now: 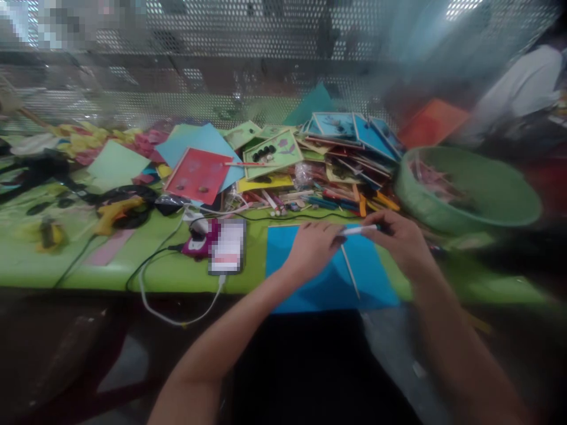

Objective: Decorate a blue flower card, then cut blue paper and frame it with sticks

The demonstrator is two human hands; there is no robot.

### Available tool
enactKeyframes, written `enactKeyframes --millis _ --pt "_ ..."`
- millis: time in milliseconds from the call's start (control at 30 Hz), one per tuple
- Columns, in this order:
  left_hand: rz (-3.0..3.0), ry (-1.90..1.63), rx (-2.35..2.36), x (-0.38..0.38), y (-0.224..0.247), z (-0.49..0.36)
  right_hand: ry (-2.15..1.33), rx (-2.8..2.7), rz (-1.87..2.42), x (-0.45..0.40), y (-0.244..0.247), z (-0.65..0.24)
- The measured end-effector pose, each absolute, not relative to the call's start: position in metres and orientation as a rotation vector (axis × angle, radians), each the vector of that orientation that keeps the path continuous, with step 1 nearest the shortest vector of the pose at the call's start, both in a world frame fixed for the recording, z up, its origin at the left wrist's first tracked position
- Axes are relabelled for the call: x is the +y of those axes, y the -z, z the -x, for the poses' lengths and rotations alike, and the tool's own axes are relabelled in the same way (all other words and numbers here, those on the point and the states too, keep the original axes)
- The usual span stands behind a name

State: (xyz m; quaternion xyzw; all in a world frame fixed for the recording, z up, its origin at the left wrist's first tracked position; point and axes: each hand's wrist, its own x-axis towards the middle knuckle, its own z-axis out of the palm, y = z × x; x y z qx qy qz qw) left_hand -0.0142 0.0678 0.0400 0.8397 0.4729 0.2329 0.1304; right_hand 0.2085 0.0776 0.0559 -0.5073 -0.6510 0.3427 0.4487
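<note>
Above a blue sheet of paper (305,289) at the table's front edge, both my hands are on a slim white pen (355,231) with a dark end. My left hand (313,245) is closed around its left part, palm down. The right end sits between the thumb and fingers of my right hand (396,235). Whether a cap is being handled there is too small to tell. A thin pale wooden stick (351,271) lies on the blue sheet, just below the pen.
Left of the sheet lie a phone (227,247) on a white cable and a purple power strip (199,242). A yellow glue gun (117,215) lies farther left. Behind are piled framed craft pictures (274,154) and loose markers. A green basin (469,189) stands right; a person (518,88) is beyond.
</note>
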Motion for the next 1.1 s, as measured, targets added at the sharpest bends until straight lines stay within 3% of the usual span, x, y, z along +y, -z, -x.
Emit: enactKeyframes --millis 200,467,633,867,1100 --pt "-2.376 -0.550 1.272 0.059 -0.042 0.006 -1.144 -1.250 1.057 0.064 -0.038 -0.199" --pt "-2.247 -0.554 1.301 0.052 -0.036 0.010 -1.055 -1.075 0.993 0.064 -0.029 -0.196" --pt "-2.307 -0.527 1.323 0.047 -0.036 0.006 -1.236 -1.172 1.065 0.057 -0.027 -0.192" --pt "-2.370 -0.479 1.389 0.042 -0.035 -0.004 -1.027 -1.118 1.152 0.053 -0.026 -0.174" --pt "-2.175 -0.464 1.436 0.034 -0.023 0.025 -0.728 -0.926 1.105 0.083 -0.032 -0.215"
